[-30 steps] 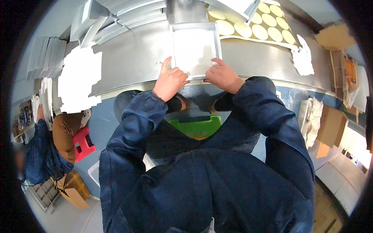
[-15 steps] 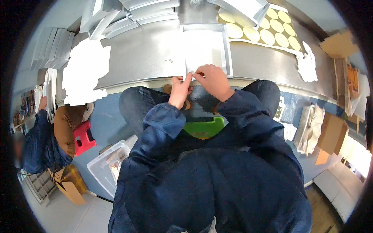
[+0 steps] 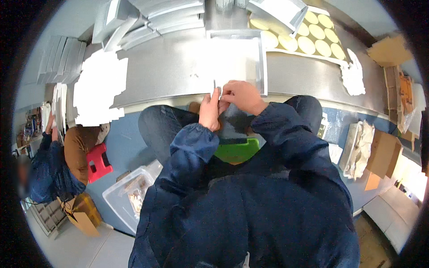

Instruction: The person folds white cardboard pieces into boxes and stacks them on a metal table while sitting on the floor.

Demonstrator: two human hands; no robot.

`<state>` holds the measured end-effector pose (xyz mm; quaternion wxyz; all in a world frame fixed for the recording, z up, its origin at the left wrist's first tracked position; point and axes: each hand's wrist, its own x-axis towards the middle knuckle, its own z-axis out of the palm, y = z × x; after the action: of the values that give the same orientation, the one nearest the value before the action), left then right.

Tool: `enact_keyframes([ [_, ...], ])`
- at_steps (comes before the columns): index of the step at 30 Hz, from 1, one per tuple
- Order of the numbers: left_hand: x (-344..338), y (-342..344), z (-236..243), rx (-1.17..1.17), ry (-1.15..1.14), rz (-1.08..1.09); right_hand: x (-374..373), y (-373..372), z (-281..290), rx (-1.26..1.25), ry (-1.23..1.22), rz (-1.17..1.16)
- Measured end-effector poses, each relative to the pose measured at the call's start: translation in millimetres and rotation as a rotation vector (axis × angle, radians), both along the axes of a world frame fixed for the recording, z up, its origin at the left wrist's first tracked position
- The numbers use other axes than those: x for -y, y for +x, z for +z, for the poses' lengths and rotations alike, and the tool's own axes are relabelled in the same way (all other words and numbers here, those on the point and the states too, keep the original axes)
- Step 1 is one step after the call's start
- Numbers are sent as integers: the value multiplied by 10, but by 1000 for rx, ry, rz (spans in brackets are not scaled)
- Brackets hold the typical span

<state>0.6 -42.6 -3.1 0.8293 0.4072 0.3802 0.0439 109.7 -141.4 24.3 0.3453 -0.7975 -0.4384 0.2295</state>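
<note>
A shallow grey-white open box [image 3: 263, 67] lies at the near edge of the metal worktop, in front of me. At its near left corner my left hand [image 3: 208, 111] is closed, fingers nearly straight and pressed against the box edge. My right hand [image 3: 243, 95] is bent over the near wall, its fingers pinched together on the edge close to the left fingertips. The hands almost meet there, and they cover most of the near wall. Glare washes out the inside of the box.
Stacked grey boxes [image 3: 174, 20] stand at the back left, beside a white sheet pile [image 3: 98, 85]. A sheet of round yellow stickers [image 3: 307, 45] lies at right under another box [image 3: 279, 15]. A co-worker [image 3: 49, 169] sits at left near a clear plastic bin [image 3: 120, 196].
My left hand has turned more upright at the box corner, and its fingers have straightened. The right hand has shifted slightly, its fingers curling in closer to the left ones.
</note>
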Motion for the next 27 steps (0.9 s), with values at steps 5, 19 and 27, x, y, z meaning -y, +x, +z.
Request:
enact_keyframes([
  [5,-79,62,62,23,-58,-117,-21,207,-66,-208,-154,-6],
  [19,-52,-104,235,109,-55,-243,690,456,-25,-59,-51,-582],
  [27,208,-835,804,178,33,-467,835,531,1319,-774,632,-542],
])
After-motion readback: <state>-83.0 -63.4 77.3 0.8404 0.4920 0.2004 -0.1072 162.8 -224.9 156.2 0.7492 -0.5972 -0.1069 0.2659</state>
